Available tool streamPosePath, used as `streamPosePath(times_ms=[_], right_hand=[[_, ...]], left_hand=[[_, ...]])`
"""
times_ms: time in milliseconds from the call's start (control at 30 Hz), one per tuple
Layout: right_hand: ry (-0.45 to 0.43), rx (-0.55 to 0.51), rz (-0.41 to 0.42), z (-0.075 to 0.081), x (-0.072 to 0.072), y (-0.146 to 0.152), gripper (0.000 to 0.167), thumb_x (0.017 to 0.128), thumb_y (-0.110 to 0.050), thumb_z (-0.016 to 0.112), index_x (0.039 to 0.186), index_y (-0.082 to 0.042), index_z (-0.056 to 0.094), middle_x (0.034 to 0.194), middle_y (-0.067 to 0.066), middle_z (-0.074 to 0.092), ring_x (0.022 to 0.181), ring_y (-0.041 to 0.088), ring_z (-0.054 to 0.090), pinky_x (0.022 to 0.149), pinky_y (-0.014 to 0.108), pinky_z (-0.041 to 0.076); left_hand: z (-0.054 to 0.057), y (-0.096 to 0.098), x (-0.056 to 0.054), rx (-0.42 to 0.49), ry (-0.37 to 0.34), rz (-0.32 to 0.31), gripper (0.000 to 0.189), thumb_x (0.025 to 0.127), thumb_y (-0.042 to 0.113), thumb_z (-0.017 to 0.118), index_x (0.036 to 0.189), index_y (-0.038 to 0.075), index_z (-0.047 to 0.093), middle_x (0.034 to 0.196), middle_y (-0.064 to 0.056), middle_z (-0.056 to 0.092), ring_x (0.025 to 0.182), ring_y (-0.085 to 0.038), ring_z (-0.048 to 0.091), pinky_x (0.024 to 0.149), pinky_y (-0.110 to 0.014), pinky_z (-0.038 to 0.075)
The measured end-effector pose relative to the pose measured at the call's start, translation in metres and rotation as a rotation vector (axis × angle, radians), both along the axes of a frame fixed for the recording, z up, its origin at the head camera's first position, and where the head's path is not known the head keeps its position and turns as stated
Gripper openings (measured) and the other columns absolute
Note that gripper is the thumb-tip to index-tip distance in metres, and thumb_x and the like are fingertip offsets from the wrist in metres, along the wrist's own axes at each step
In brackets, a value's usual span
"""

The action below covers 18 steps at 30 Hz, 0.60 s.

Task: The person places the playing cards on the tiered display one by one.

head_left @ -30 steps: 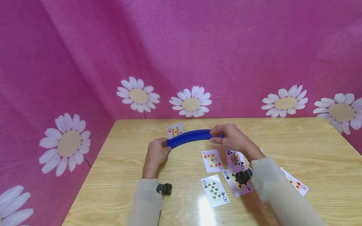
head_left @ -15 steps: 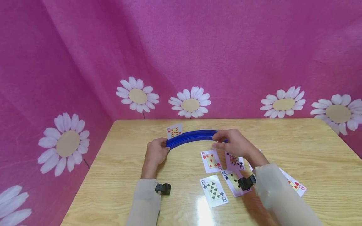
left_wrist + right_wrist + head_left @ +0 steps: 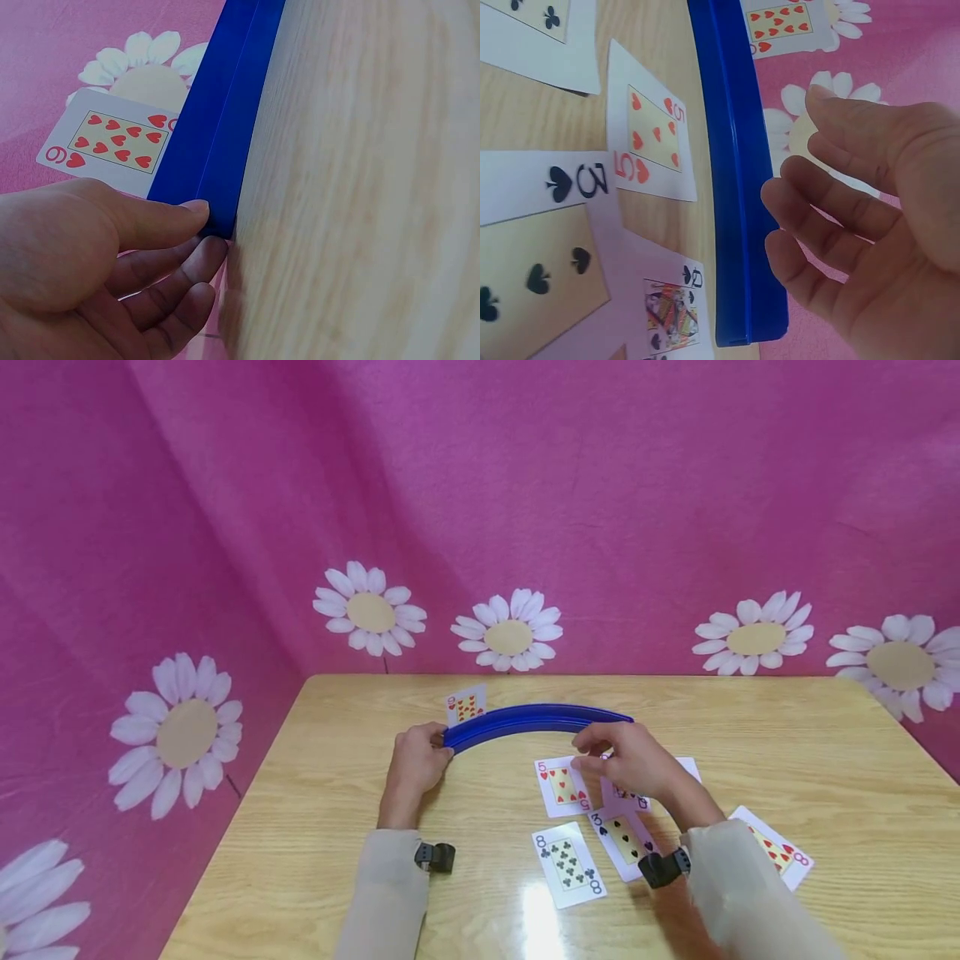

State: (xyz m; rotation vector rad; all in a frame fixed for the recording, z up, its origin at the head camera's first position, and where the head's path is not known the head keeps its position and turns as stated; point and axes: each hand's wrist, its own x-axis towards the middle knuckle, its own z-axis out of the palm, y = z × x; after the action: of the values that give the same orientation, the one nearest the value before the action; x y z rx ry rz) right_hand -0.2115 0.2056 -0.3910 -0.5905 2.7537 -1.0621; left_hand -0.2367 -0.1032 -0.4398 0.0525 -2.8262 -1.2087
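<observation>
A curved blue playing-card holder stands towards the back of the table, with the nine of hearts upright in its left part. My left hand pinches the holder's left end; the left wrist view shows the thumb on its face and fingertips at its lower edge. Holding nothing, my right hand hovers in front of the holder's right end with loosely bent fingers. Below it lie the five of hearts, the queen of spades, partly covered in the head view, and the three of spades.
Nearer the front lies the eight of clubs. Off to the right is a red eight, partly behind the sleeve. Another card peeks out past the right wrist. A pink flowered cloth rises behind the wooden table.
My right hand has let go of the holder's right end and moved down and right, over the cards. That end now shows. The left hand keeps its grip.
</observation>
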Motion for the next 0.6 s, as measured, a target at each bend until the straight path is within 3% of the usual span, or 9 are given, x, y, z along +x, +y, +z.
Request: streamPosePath(times_ms=[300, 600], right_hand=[[-0.007, -0.016, -0.002, -0.007, 0.013, -0.001, 0.022, 0.09, -0.014, 0.075, 0.108, -0.002, 0.072, 0.094, -0.001, 0.066, 0.085, 0.018, 0.059, 0.074, 0.035, 0.05], [-0.1, -0.056, -0.026, -0.015, 0.025, -0.004, 0.025, 0.09, -0.016, 0.075, 0.111, -0.004, 0.07, 0.089, -0.001, 0.065, 0.08, 0.018, 0.058, 0.068, 0.032, 0.052]], left_hand=[[0.003, 0.001, 0.0, 0.007, 0.006, 0.003, 0.036, 0.09, 0.002, 0.072, 0.126, -0.002, 0.067, 0.107, -0.017, 0.07, 0.1, -0.029, 0.065, 0.092, -0.044, 0.05], [0.002, 0.001, 0.001, -0.012, 0.008, -0.001, 0.035, 0.089, 0.002, 0.072, 0.124, -0.002, 0.068, 0.107, -0.017, 0.07, 0.103, -0.031, 0.063, 0.093, -0.045, 0.049]])
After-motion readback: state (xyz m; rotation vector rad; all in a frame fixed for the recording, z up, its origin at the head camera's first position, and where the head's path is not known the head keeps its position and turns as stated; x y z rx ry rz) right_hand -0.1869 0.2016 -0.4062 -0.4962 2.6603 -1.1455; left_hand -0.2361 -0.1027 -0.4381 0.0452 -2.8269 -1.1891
